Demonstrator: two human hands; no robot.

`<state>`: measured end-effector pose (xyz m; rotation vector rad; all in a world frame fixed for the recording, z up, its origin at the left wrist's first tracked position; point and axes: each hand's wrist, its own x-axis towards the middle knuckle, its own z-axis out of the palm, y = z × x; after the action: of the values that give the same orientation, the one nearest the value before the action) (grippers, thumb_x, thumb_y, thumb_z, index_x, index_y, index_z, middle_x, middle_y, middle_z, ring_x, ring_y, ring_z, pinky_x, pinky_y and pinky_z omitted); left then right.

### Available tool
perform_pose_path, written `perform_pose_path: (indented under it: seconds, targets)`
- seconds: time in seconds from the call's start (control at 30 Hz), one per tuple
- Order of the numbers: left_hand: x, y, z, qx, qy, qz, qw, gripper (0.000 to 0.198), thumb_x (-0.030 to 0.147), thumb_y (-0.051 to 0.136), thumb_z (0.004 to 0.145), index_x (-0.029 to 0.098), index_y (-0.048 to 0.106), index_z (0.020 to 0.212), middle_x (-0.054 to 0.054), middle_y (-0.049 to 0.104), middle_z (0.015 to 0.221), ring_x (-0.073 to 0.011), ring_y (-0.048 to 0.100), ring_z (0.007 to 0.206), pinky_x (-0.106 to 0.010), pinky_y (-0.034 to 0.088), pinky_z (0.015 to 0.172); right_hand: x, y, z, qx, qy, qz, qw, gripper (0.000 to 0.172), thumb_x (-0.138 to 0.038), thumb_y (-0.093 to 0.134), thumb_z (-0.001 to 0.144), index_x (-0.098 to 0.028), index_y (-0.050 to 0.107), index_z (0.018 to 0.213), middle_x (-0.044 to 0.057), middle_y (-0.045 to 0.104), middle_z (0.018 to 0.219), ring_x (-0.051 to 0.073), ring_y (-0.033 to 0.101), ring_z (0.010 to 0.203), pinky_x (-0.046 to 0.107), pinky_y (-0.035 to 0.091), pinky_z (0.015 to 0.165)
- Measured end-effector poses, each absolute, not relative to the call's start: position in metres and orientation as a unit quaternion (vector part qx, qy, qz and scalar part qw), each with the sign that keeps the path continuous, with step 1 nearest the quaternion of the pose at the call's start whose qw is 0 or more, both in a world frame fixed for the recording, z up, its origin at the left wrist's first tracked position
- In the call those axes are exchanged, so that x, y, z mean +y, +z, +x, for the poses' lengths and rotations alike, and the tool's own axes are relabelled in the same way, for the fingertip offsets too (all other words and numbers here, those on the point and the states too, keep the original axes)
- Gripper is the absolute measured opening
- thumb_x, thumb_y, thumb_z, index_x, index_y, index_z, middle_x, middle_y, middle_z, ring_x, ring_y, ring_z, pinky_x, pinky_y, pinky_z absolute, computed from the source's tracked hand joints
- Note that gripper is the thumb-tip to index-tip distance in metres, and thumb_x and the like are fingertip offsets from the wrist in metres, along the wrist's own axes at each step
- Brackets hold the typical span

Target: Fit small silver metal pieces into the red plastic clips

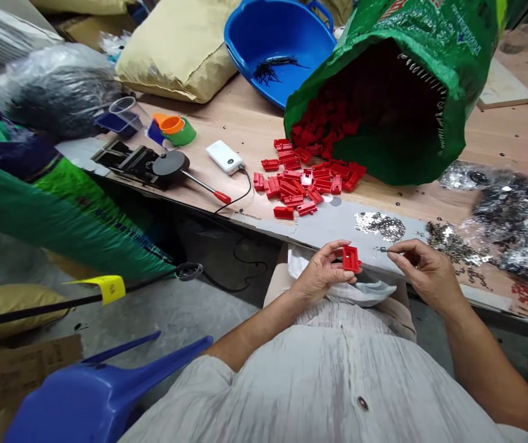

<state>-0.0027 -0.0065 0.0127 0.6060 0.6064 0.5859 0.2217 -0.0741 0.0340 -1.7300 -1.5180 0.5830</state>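
Held between the thumb and fingers of my left hand (pixel 322 274) is a small red plastic housing (pixel 351 258), its hollow side facing up. To its right, my right hand (pixel 425 271) pinches a small dark metal piece (pixel 383 250) at the fingertips; its exact kind is too small to make out. The two hands are apart, in front of the table's near edge. Beyond them lie a pile of flat silver metal pieces (pixel 379 226) and a heap of darker metal parts (pixel 453 243). Several more red housings (pixel 292 184) spill from a green sack (pixel 384 166).
A blue basin (pixel 264 37) with black strips stands at the back. On the left are a hand-lever tool (pixel 172 166), a white power bank (pixel 224 157) and orange and green cups (pixel 176 128). Bagged metal parts (pixel 517 221) lie right. A blue plastic stool (pixel 93 394) stands lower left.
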Motion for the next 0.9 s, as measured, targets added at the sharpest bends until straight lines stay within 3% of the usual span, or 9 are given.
perform_pose_path:
  seconds: [0.17,0.27,0.37,0.43,0.53,0.67,0.77,0.9]
  targets:
    - [-0.006,0.015,-0.006,0.272,0.294,0.261,0.878,0.058,0.017,0.082,0.067,0.024,0.057,0.118,-0.007,0.060,0.122,-0.0220,0.068,0.100,-0.040,0.056,0.091,-0.072,0.041,0.201,-0.609,0.252,-0.649,0.380,0.016,-0.038,0.059,0.091,-0.024,0.067,0.093,0.002,0.069,0.079,0.014,0.056,0.060,0.027,0.044,0.054]
    - [-0.005,0.013,-0.005,0.280,0.332,0.268,0.860,0.043,0.023,0.081,0.070,0.023,0.057,0.106,-0.003,0.061,0.112,-0.0205,0.069,0.092,-0.043,0.059,0.082,-0.076,0.044,0.193,-0.620,0.258,-0.640,0.374,0.015,-0.036,0.058,0.091,-0.025,0.066,0.094,0.001,0.069,0.080,0.014,0.058,0.061,0.027,0.046,0.056]
    - [-0.005,0.009,-0.003,0.289,0.363,0.323,0.825,0.052,0.024,0.085,0.063,0.025,0.058,0.108,0.001,0.059,0.102,-0.0169,0.067,0.083,-0.040,0.059,0.077,-0.081,0.046,0.188,-0.625,0.248,-0.638,0.375,0.012,-0.034,0.059,0.091,-0.025,0.067,0.095,0.001,0.071,0.084,0.014,0.062,0.065,0.027,0.047,0.058]
    - [-0.005,0.006,-0.003,0.312,0.376,0.404,0.774,0.057,0.026,0.087,0.061,0.026,0.061,0.112,0.000,0.059,0.100,-0.0157,0.065,0.084,-0.035,0.056,0.081,-0.083,0.047,0.184,-0.631,0.240,-0.636,0.374,0.011,-0.032,0.059,0.091,-0.025,0.067,0.096,0.002,0.071,0.086,0.015,0.064,0.069,0.028,0.048,0.060]
    - [-0.006,0.006,-0.005,0.352,0.389,0.551,0.649,0.044,0.029,0.087,0.061,0.023,0.070,0.101,-0.004,0.061,0.098,-0.0187,0.061,0.092,-0.033,0.053,0.085,-0.085,0.045,0.180,-0.649,0.226,-0.627,0.366,0.010,-0.030,0.058,0.093,-0.025,0.065,0.097,0.003,0.071,0.088,0.016,0.065,0.072,0.029,0.049,0.062]
    - [-0.010,0.007,-0.006,0.342,0.403,0.648,0.548,0.036,0.031,0.086,0.064,0.025,0.072,0.097,-0.005,0.066,0.093,-0.0229,0.059,0.097,-0.044,0.047,0.101,-0.083,0.041,0.174,-0.672,0.213,-0.615,0.353,0.010,-0.026,0.056,0.094,-0.025,0.064,0.099,0.003,0.070,0.088,0.017,0.065,0.074,0.030,0.050,0.065]
    - [-0.013,0.006,-0.005,0.323,0.423,0.674,0.513,0.037,0.032,0.086,0.064,0.026,0.071,0.098,-0.003,0.069,0.091,-0.0213,0.059,0.095,-0.049,0.040,0.112,-0.081,0.038,0.171,-0.680,0.207,-0.614,0.343,0.010,-0.024,0.054,0.094,-0.025,0.063,0.099,0.003,0.070,0.087,0.017,0.065,0.074,0.031,0.050,0.066]
    - [-0.013,0.001,-0.003,0.283,0.462,0.724,0.427,0.038,0.038,0.082,0.068,0.024,0.069,0.101,-0.002,0.070,0.090,-0.0174,0.061,0.088,-0.052,0.046,0.109,-0.081,0.033,0.168,-0.681,0.208,-0.615,0.339,0.011,-0.022,0.053,0.094,-0.024,0.063,0.098,0.004,0.070,0.088,0.017,0.066,0.076,0.030,0.050,0.067]
